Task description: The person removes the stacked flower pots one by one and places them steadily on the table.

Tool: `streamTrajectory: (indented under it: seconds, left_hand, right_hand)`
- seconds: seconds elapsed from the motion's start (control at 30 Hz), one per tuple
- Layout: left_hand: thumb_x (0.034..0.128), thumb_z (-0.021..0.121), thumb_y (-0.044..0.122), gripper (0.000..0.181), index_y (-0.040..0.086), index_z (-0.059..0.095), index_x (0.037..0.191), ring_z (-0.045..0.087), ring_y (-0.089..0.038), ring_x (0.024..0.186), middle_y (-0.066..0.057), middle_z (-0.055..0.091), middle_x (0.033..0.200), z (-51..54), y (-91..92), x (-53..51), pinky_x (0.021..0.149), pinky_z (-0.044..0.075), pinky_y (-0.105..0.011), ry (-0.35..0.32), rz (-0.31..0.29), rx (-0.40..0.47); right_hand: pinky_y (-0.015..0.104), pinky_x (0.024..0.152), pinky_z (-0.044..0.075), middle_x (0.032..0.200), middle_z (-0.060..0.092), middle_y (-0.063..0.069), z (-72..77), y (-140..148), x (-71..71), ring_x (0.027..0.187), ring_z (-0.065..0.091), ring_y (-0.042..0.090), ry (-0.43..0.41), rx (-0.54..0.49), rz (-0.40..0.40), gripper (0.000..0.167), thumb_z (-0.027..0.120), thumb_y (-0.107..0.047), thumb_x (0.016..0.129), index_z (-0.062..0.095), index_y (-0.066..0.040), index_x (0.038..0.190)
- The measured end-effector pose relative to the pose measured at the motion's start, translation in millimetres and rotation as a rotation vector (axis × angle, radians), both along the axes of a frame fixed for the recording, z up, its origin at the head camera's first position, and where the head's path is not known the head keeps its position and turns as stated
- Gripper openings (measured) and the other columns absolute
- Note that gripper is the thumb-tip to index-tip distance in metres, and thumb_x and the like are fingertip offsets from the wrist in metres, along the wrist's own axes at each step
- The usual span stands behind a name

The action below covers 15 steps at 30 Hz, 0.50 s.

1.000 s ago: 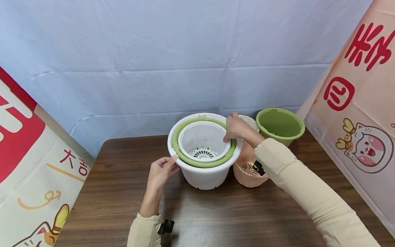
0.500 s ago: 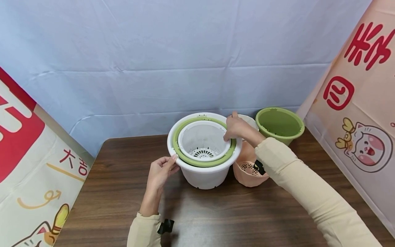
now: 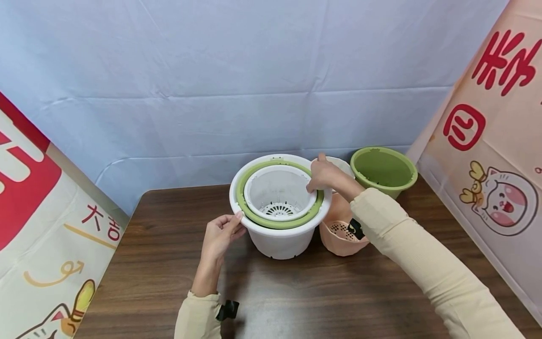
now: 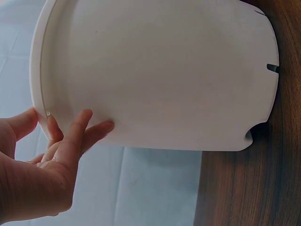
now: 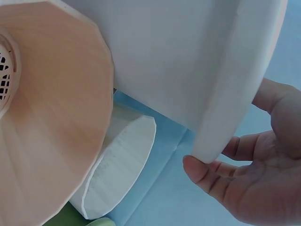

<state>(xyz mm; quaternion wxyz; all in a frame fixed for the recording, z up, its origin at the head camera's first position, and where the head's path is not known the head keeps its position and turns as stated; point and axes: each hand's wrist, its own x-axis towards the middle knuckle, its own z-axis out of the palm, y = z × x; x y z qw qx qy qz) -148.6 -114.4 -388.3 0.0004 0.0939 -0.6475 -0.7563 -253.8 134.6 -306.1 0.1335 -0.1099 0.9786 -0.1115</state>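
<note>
A large white plastic flowerpot (image 3: 279, 243) stands on the table, its outer wall filling much of the left wrist view. Nested inside it are a green pot (image 3: 279, 225) and a smaller white pot (image 3: 277, 184) with a slotted bottom. My left hand (image 3: 221, 237) pinches the large pot's rim at its front left, thumb on top and fingers beneath. My right hand (image 3: 328, 175) holds the rim at the right. In the head view its thumb reaches in toward the smaller white pot's rim; in the right wrist view its fingers curl round the large white rim.
Right of the nested pots stands a peach faceted pot (image 3: 340, 245) with a holed bottom. Behind it is a white faceted pot (image 3: 340, 165), partly hidden by the right hand. A green pot (image 3: 383, 172) stands at the back right, near the cloth backdrop (image 3: 254, 127).
</note>
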Motion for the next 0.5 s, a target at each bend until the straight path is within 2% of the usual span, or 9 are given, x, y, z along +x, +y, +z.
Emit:
streamTrajectory:
  seconds: [0.5]
  left_hand:
    - [0.0885, 0.061, 0.009, 0.022, -0.012, 0.056, 0.092, 0.064, -0.011, 0.072, -0.005, 0.065, 0.074, 0.5, 0.1, -0.2, 0.072, 0.056, -0.029, -0.003, -0.001, 0.002]
  right_hand:
    - [0.03, 0.064, 0.048, 0.104, 0.034, 0.02, 1.6, 2.0, -2.2, 0.074, 0.05, 0.025, -0.024, -0.006, 0.02, 0.018, 0.063, -0.013, 0.073, 0.056, 0.004, 0.076]
